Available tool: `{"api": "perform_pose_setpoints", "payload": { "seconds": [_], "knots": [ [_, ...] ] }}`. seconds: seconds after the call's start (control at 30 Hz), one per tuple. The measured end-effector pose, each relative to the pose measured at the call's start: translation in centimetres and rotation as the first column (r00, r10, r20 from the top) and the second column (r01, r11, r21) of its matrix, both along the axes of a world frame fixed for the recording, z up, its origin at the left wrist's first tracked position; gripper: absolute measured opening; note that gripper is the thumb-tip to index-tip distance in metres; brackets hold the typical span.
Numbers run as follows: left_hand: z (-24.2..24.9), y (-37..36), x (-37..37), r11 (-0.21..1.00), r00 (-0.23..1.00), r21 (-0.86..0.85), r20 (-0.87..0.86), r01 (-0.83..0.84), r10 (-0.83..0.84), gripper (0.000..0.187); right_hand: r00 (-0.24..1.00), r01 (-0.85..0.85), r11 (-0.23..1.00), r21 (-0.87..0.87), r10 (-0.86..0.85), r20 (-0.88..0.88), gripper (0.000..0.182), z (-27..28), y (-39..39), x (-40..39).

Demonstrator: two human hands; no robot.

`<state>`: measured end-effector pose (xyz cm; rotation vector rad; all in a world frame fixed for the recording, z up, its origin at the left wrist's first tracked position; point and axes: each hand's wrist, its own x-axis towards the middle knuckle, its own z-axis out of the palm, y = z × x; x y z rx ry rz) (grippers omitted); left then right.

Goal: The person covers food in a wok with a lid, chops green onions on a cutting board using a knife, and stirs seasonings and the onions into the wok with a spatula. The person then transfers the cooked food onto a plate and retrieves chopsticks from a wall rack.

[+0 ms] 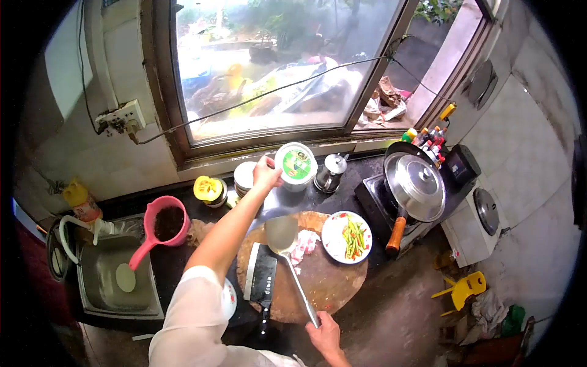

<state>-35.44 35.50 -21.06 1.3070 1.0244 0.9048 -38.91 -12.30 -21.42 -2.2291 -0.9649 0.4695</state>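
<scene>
My left hand reaches across the counter, its fingers closed at the left rim of a white tub with a green-printed lid. In my right hand is the handle of a metal wok spatula. The spatula's blade is over the round wooden chopping board. A cleaver with a black handle lies on the board, left of the spatula. Pieces of raw meat lie by the spatula blade. A plate of sliced green peppers with red bits rests at the board's upper right.
A lidded wok with a wooden handle sits on the stove at right. A metal pot stands beside the tub. Cut pumpkin, a pink dipper and the sink are at left. A cable crosses the window.
</scene>
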Motion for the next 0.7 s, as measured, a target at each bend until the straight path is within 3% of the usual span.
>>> {"api": "perform_pose_setpoints", "payload": {
  "seconds": [0.03, 0.1, 0.23, 0.3, 0.4, 0.5, 0.57, 0.63, 0.67, 0.7],
  "knots": [
    [0.1, 0.5, 1.5, 0.991, 0.999, -0.131, -0.028, -0.02, 0.016, 0.024, 1.0, 0.013, 0.999, -0.036, -0.013, 0.016, 0.026, 0.0, 0.2, 0.0],
    [-0.5, 1.4, 3.7, 0.975, 0.996, -0.21, -0.053, -0.076, 0.066, 0.022, 1.0, 0.026, 0.999, -0.047, -0.026, 0.011, 0.027, 0.3, 0.6, 0.0],
    [-2.7, 3.2, 6.6, 0.955, 0.984, -0.254, -0.127, -0.152, 0.123, 0.022, 0.996, 0.05, 0.994, -0.093, -0.057, -0.069, 0.029, 1.4, 1.1, -0.5],
    [-3.9, 4.0, 7.1, 0.953, 0.99, -0.288, -0.127, -0.097, 0.063, 0.019, 0.997, 0.05, 0.995, -0.082, -0.055, -0.056, 0.028, 1.0, 1.1, -0.6],
    [-4.1, 5.1, 7.3, 0.905, 0.965, -0.422, -0.208, 0.057, -0.158, 0.018, 0.998, 0.038, 0.996, -0.082, -0.041, -0.04, 0.027, 1.0, 1.2, -1.0],
    [-3.2, 2.6, 5.8, 0.983, 0.984, -0.181, -0.168, 0.033, -0.064, 0.021, 1.0, 0.0, 0.995, -0.095, -0.003, -0.026, 0.027, 1.6, 2.3, -1.1],
    [1.7, -2.0, 2.5, 0.969, 0.982, -0.161, 0.034, 0.189, -0.186, 0.024, 0.999, -0.03, 0.996, -0.083, 0.028, -0.03, 0.027, 1.6, 3.1, -1.2],
    [4.4, -6.6, -1.7, 0.945, 0.946, -0.035, 0.014, 0.326, -0.325, 0.026, 0.995, -0.018, 0.999, 0.03, 0.021, -0.094, 0.027, 0.5, 4.0, -1.8],
    [4.9, -9.4, -4.0, 0.939, 0.94, 0.075, -0.104, 0.334, -0.326, 0.025, 0.993, -0.026, 0.997, 0.07, 0.034, -0.112, 0.028, -0.6, 4.4, -2.3],
    [1.7, -11.1, -5.5, 0.891, 0.912, 0.306, -0.343, 0.335, -0.225, 0.026, 0.977, 0.011, 0.999, 0.049, 0.0, -0.214, 0.029, -0.2, 5.2, -3.0]
  ]
}}
